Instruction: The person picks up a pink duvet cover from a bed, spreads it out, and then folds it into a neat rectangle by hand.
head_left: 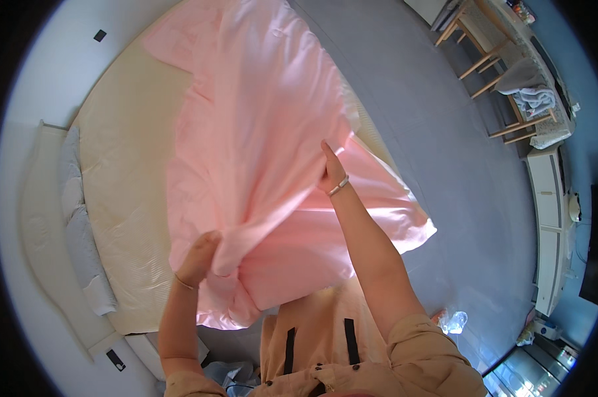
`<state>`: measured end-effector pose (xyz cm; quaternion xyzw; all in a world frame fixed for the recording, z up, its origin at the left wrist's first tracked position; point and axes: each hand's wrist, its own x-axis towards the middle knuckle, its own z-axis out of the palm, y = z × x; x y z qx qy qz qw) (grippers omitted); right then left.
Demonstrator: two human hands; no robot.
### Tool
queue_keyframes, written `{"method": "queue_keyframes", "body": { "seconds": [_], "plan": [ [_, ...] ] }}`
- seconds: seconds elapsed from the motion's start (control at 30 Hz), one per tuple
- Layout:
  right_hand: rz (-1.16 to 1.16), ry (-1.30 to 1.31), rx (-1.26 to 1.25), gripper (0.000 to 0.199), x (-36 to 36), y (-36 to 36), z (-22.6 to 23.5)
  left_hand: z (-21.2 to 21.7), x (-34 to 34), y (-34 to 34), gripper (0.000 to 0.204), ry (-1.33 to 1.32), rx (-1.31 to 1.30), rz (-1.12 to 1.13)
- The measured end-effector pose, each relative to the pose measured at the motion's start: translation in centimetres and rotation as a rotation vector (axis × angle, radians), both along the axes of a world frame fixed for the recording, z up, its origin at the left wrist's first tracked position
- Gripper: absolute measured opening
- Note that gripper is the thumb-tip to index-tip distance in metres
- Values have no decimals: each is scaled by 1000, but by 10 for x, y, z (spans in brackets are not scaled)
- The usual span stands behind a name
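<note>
The cream mattress [123, 178] lay mostly bare. Both the left hand [198, 257] and right hand [330, 173] were clenched on the pink duvet [259, 132], lifted, bunched, only partly spread across it.

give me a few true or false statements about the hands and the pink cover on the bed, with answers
1. Both hands grip the pink fabric duvet cover. True.
2. The left hand is raised higher than the right hand. False: the right hand is further up the cloth.
3. The cover lies over a cream mattress. True.
4. The right wrist is bare. False: it wears a pale bracelet.
5. The floor beside the bed is red. False: the grey floor is plain grey.
</note>
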<state>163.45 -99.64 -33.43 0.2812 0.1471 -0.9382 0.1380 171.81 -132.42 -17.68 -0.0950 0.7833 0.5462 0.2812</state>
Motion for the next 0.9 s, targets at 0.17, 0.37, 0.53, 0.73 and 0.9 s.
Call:
{"method": "queue_keyframes", "body": {
  "seconds": [0.17,0.37,0.53,0.73,0.9],
  "plan": [
    [-81,361,332,11,-45,36,79,-26,-44,-61,33,447,-299,291],
    [114,656,1004,51,2,18,132,-26,-65,-50,32,1375,-1016,275],
    [394,301,932,34,164,-4,0,-125,15,54,38,921,-771,-505],
    [657,-190,688,34,284,-16,-5,-204,-7,13,25,456,-545,-122],
    [311,-194,384,39,289,4,-16,-121,31,49,27,-377,421,-59]
  ]
}}
